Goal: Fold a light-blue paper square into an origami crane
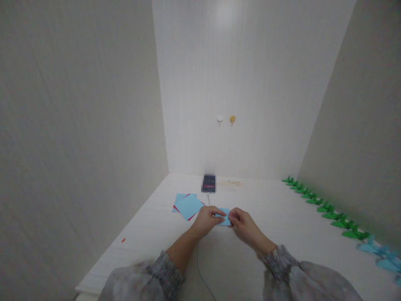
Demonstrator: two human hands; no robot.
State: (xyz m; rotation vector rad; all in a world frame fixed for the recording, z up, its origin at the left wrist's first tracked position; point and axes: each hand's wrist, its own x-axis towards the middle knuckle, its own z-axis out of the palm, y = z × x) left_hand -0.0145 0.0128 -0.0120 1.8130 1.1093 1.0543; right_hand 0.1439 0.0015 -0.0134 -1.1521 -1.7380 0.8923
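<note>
A small light-blue piece of paper (223, 222) lies on the white table between my two hands. My left hand (207, 220) holds its left side, with the index finger and thumb stretched over it. At the right edge of the paper, my right hand (243, 222) pinches with its fingertips curled together. Parts of the paper are hidden under the fingers. Just behind my left hand is a loose pile of square paper sheets (189, 206), light blue with pinkish-red edges showing.
A phone (209, 184) stands near the back wall, its white cable (200, 267) running forward past my left hand. Green folded paper shapes (328, 213) line the right side, followed by light-blue ones (388, 261). An orange-red scrap (123, 240) lies left. Two hooks (232, 119) hang on the wall.
</note>
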